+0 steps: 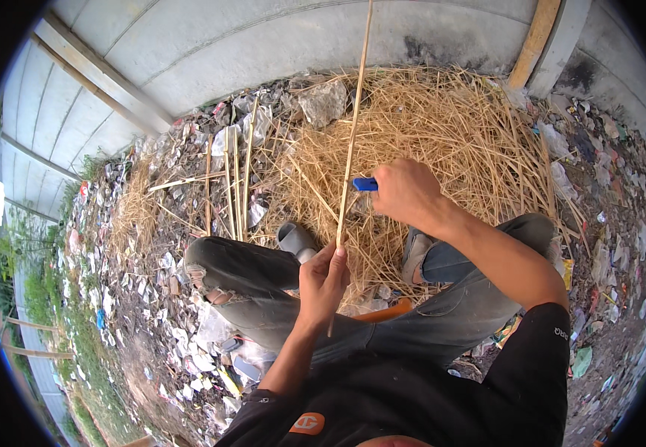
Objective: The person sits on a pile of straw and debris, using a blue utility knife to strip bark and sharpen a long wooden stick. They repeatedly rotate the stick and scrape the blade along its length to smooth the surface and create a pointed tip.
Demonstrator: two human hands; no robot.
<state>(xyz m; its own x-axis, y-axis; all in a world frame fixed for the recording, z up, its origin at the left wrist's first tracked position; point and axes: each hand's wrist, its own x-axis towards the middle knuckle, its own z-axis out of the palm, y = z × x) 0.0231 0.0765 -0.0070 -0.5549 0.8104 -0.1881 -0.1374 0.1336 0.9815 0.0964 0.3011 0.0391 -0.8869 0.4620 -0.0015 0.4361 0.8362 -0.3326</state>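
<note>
A long, thin bamboo strip [354, 127] rises from my lap towards the wall, tilted slightly right at its far end. My left hand [323, 281] pinches it near its lower part, thumb on top, with a short tail sticking out below the hand. My right hand [406, 192] is a closed fist around a blue cutter knife [365, 184]. The knife's front end points left and is right beside the strip; whether the blade touches it is too small to tell. Several split bamboo strips [236, 182] lie on the ground to the left, beyond my left knee.
A wide heap of straw-like bamboo shavings [442, 123] spreads before my feet, with a grey stone [323, 103] at its far left. A concrete panel wall [278, 45] stands behind it. Litter [181, 350] covers the ground on both sides. Something orange [386, 311] is beneath my legs.
</note>
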